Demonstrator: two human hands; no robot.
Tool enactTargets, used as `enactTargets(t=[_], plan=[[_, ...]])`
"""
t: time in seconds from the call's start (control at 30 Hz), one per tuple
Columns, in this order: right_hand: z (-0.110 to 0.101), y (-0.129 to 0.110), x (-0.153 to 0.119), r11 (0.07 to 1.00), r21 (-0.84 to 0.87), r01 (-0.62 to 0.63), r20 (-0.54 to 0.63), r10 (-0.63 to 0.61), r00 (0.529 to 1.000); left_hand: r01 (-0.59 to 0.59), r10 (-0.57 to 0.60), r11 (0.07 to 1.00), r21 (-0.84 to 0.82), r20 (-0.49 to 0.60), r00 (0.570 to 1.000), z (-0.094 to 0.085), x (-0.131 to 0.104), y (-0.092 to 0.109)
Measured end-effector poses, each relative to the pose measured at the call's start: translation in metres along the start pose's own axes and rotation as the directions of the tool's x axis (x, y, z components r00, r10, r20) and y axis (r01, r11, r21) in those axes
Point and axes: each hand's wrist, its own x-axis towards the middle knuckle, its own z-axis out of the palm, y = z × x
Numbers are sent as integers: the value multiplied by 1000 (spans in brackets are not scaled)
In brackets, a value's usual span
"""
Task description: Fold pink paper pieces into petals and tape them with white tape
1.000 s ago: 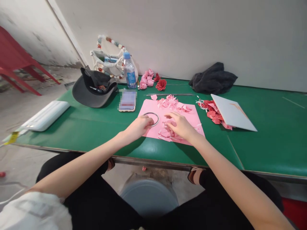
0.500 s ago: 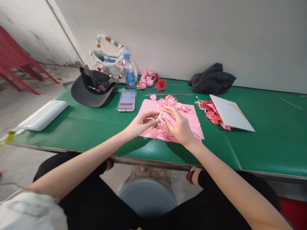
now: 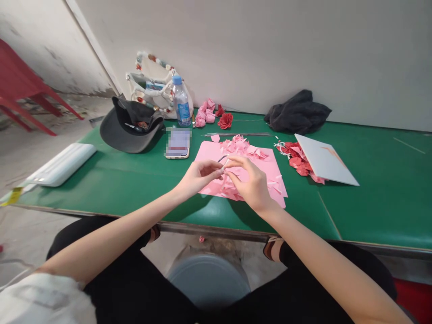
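Over a pink sheet [image 3: 206, 152] on the green table, my left hand [image 3: 201, 174] and my right hand [image 3: 249, 180] meet at the fingertips. Between them is a small pale strip [image 3: 226, 164], pinched by both thumbs and forefingers. A thin dark curved piece [image 3: 222, 158] shows just behind the left fingertips; what holds it is hidden. Cut and folded pink paper pieces [image 3: 238, 143] lie on the sheet behind and below my hands.
Thin wires [image 3: 239, 134] lie behind the sheet. Farther back stand a bottle [image 3: 182, 103], pink and red paper flowers [image 3: 225, 120] and a dark cloth [image 3: 299, 111]. Left are a phone [image 3: 177, 143] and cap [image 3: 130, 130]; right, a white board [image 3: 326, 159] over red petals [image 3: 299, 164].
My right thumb and forefinger have closed onto the pale strip, and the hands have come together. The strip shows less, and a dark curved piece now shows behind the fingers.
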Motion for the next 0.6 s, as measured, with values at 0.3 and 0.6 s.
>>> enactTargets(t=[0.3,0.6], plan=[[4,-4,0,996,-49,-73,8,73,997,-128,127,951,280,20,992,-1,5,-6],[4,-12,-3,993,-37,108,5,-108,994,-263,298,784,563,31,954,-7,1,8]])
